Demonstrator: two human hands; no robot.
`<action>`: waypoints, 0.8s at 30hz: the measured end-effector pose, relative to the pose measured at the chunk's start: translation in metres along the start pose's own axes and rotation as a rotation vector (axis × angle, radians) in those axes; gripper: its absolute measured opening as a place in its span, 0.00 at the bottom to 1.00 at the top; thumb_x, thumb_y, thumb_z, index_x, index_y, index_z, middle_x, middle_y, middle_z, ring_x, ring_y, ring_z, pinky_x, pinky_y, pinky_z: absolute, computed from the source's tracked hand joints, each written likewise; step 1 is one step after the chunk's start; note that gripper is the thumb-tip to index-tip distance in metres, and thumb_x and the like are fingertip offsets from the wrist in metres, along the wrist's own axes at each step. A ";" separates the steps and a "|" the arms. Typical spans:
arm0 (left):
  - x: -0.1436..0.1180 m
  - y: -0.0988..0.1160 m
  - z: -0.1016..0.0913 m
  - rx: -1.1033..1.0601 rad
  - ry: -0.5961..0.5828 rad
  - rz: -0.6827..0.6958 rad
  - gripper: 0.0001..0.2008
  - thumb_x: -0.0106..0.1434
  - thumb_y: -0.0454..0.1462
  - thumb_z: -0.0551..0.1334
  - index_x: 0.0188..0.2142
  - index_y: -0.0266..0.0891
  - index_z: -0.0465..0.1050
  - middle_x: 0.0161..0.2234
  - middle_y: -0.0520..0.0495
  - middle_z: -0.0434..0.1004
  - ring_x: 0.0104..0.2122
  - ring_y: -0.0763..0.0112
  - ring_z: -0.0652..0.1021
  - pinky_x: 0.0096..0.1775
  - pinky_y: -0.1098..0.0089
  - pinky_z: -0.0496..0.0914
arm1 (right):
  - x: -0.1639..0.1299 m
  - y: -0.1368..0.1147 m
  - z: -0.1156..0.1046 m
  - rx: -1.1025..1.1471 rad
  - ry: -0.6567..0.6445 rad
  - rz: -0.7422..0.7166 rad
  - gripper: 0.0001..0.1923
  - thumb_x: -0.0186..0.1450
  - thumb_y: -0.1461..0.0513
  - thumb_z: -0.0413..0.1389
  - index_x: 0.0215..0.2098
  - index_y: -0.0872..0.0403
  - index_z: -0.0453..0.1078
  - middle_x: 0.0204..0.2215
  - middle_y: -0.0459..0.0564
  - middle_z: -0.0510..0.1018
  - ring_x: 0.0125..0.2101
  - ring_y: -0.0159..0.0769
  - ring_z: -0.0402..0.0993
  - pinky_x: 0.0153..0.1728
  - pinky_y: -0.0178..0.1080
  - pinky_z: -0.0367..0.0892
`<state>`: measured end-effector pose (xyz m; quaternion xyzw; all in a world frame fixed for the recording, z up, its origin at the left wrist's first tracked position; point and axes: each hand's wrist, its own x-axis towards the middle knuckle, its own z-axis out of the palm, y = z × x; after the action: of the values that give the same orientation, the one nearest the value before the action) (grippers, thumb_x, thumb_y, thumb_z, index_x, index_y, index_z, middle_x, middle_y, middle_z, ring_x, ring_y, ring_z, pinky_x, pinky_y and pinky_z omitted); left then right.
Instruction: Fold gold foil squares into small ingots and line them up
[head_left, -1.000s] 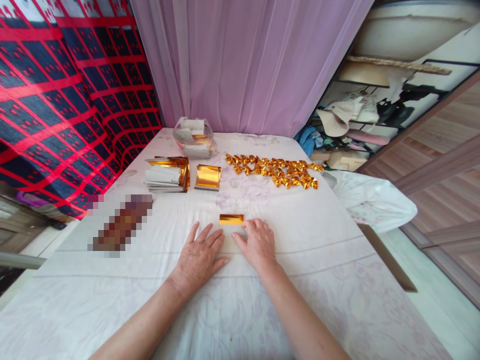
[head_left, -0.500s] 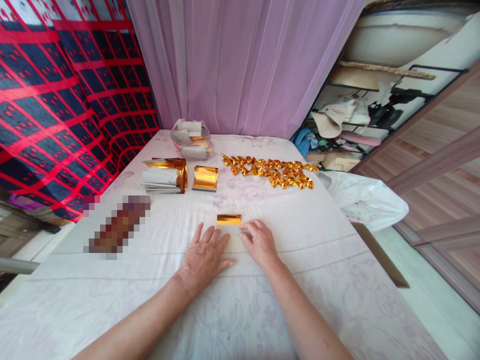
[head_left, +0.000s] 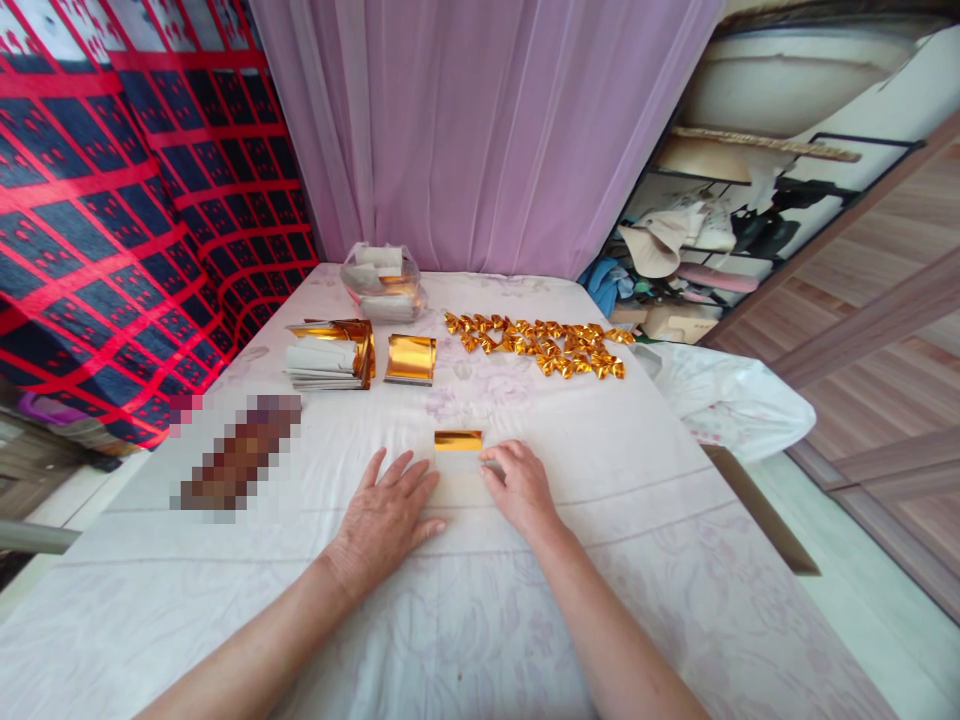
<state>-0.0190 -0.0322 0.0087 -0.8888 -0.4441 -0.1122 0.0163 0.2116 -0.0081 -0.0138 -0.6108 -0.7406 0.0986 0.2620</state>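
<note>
A sheet of gold foil paper [head_left: 458, 441] lies on the white cloth-covered table [head_left: 675, 560], its near part folded white side up between my hands. My left hand [head_left: 386, 517] presses flat on the cloth at the sheet's left edge, fingers spread. My right hand [head_left: 519, 484] rests palm down on the sheet's right edge, fingertips beside the gold strip. Neither hand lifts anything.
A stack of gold and white sheets [head_left: 330, 355] and a single gold sheet [head_left: 411, 359] lie at the far left. A clear bag of paper [head_left: 381, 280] stands behind them. Several folded gold pieces [head_left: 544, 345] lie in a row at the far right. A white plastic bag [head_left: 727, 400] hangs off the right edge.
My left hand has slid slightly left and back toward me, its fingers now a little farther from the gold strip. My right hand has hardly moved.
</note>
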 end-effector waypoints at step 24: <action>0.033 -0.016 0.018 -0.249 0.125 -0.300 0.14 0.66 0.42 0.56 0.47 0.44 0.76 0.52 0.45 0.75 0.53 0.55 0.71 0.53 0.52 0.64 | -0.004 0.015 0.010 0.157 0.154 -0.112 0.20 0.59 0.69 0.50 0.47 0.50 0.73 0.42 0.52 0.77 0.42 0.41 0.72 0.45 0.44 0.69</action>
<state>-0.0090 0.0062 -0.0033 -0.7992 -0.5524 -0.2221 -0.0830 0.2195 -0.0063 -0.0306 -0.5518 -0.7414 0.0945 0.3702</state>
